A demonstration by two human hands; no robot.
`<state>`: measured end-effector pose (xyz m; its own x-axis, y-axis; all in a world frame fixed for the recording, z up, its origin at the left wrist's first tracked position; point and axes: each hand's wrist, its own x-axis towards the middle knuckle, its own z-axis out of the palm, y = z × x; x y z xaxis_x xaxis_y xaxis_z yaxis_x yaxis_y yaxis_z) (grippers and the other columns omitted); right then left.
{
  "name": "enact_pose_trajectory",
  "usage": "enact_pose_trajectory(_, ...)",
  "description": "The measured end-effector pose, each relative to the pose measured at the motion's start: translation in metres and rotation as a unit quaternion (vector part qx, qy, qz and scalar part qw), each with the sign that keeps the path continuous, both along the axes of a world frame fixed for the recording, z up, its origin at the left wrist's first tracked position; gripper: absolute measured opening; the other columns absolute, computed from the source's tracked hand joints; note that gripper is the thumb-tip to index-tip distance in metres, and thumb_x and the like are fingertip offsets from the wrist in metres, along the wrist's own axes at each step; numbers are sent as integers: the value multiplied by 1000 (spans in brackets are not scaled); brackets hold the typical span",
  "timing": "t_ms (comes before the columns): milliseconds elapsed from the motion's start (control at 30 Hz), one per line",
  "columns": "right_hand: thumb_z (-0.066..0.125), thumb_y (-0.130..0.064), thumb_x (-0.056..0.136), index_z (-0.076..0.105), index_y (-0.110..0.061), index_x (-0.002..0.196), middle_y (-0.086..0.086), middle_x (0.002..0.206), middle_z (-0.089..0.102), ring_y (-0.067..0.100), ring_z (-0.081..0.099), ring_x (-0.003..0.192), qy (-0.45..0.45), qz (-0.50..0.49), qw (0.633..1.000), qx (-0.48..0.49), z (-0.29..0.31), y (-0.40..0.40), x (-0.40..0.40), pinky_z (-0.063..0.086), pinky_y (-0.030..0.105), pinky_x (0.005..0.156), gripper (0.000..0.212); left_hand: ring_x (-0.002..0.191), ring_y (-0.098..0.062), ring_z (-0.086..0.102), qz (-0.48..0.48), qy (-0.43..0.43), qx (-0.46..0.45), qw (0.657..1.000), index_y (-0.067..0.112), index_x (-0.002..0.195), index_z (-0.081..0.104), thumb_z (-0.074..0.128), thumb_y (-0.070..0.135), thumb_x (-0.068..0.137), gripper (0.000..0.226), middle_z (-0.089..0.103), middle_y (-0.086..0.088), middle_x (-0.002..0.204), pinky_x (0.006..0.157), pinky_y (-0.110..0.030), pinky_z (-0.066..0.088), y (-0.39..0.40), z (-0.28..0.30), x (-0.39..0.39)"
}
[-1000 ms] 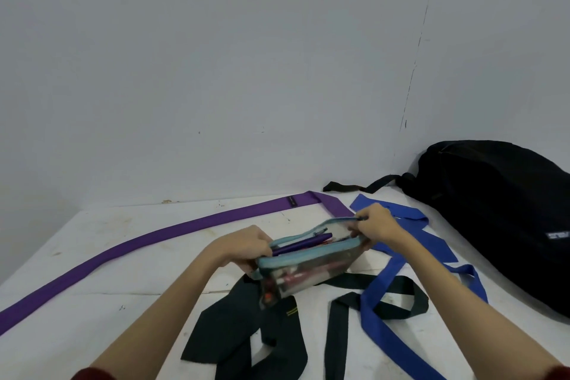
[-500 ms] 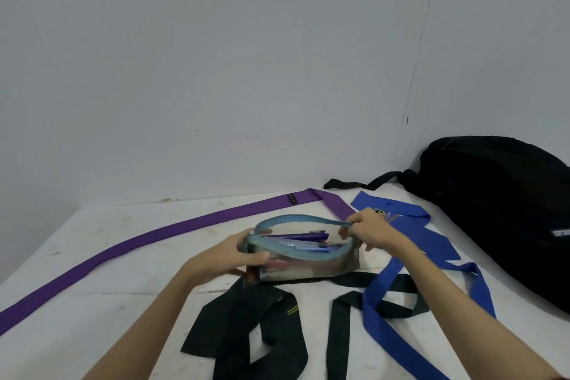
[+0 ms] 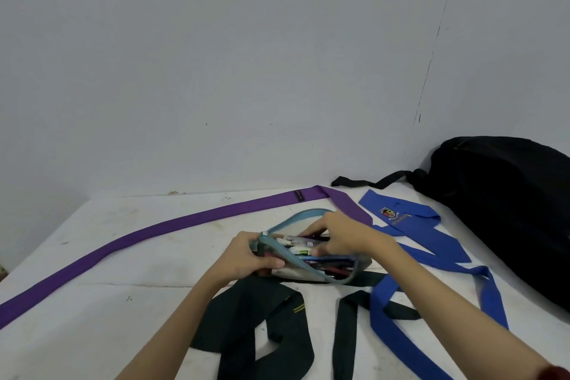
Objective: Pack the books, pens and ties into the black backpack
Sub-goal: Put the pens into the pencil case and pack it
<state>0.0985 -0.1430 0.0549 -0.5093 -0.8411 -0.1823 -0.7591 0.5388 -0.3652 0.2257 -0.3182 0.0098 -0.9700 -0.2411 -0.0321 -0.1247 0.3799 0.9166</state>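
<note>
Head view, left to right: purple tie (image 3: pixel 172 227) on white table (image 3: pixel 92 302); left hand (image 3: pixel 246 256) grips open pencil pouch (image 3: pixel 308 271) over dark green tie (image 3: pixel 246 318); right hand (image 3: pixel 342 239), fingers curled, reaches among pens (image 3: pixel 300 245); blue tie (image 3: pixel 425 244); black backpack (image 3: pixel 505 210) far right.

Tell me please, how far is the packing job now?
Done: nothing visibly packed; whether the black backpack holds anything cannot be told. In hand: the left hand grips the open pencil pouch; the right hand reaches among its pens. Left: purple tie, blue tie, dark green tie lie on the table; no books visible.
</note>
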Motion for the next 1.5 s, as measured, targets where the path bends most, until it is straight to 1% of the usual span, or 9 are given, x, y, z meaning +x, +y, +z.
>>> enact_pose_trajectory(133, 57, -15, 93, 58, -20, 130, 2, 126, 62, 17, 56, 108, 46, -12, 998, 30, 7, 2, -1, 43, 22, 84, 38, 96, 2, 55, -35, -12, -15, 999, 36, 108, 59, 78, 18, 75, 42, 60, 20, 103, 70, -2, 43, 3, 5, 0)
enact_pose_trajectory(233, 45, -11, 95, 49, -19, 138, 8, 129, 58, 25, 53, 114, 83, 4, 995, 59, -6, -7, 9, 44, 33, 94, 44, 100, 1, 58, -26, 21, 7, 999, 30, 119, 58, 78, 21, 74, 50, 64, 16, 106, 74, -5, 44, 12, 5, -2)
enact_pose_trajectory(400, 58, -17, 87, 39, -13, 141, 6, 136, 47, 24, 47, 122, -47, 4, 995, 92, 8, 9, -2, 41, 35, 102, 58, 71, -5, 67, 33, 37, 58, 997, 22, 99, 73, 77, 16, 76, 23, 73, 6, 83, 50, -17, 47, 17, 0, -5)
enact_pose_trajectory(467, 63, -17, 83, 34, -18, 144, 3, 138, 45, 22, 47, 121, 2, 4, 993, 118, 8, 14, -4, 43, 32, 99, 68, 67, -7, 66, 50, 40, 61, 996, 23, 95, 74, 77, 17, 76, 20, 74, 3, 82, 47, -22, 46, 18, -2, -5)
enact_pose_trajectory(667, 67, -25, 79, 56, -12, 115, 9, 114, 59, 23, 53, 103, 205, 37, 967, 147, -1, -4, 8, 40, 28, 79, 40, 70, -14, 70, 54, 44, 91, 993, 13, 94, 74, 79, 10, 72, 23, 74, -4, 85, 46, -20, 47, 17, 3, -2)
enact_pose_trajectory(833, 64, -16, 84, 38, -15, 139, 10, 131, 50, 26, 49, 116, 164, 48, 965, 201, 4, -5, 12, 41, 31, 89, 61, 71, -14, 70, 61, 46, 112, 991, 8, 90, 73, 79, 6, 71, 20, 74, -5, 82, 52, -19, 50, 13, 4, -4)
enact_pose_trajectory(1133, 59, -19, 88, 52, -15, 124, 8, 116, 60, 21, 53, 90, 221, 43, 946, 234, 14, -2, -2, 38, 26, 77, 37, 75, -3, 69, 52, 68, 133, 987, 13, 90, 70, 76, -1, 72, 23, 74, 8, 78, 59, -13, 51, 8, 5, 0)
enact_pose_trajectory(1333, 71, -22, 83, 39, -33, 142, -7, 141, 43, 19, 47, 122, -39, 2, 999, 35, 17, 13, -16, 41, 27, 91, 68, 77, -4, 69, 49, 70, 152, 985, 15, 94, 69, 74, 2, 75, 24, 74, 7, 82, 61, -14, 51, 7, 1, -1)
enact_pose_trajectory(1500, 58, -15, 92, 61, -25, 126, -6, 128, 61, 16, 55, 114, 50, 33, 997, -42, -9, 7, 1, 44, 30, 98, 36, 84, -11, 70, 49, 81, 148, 985, 12, 96, 71, 72, 4, 78, 20, 75, 0, 89, 67, -17, 53, 4, -2, -2)
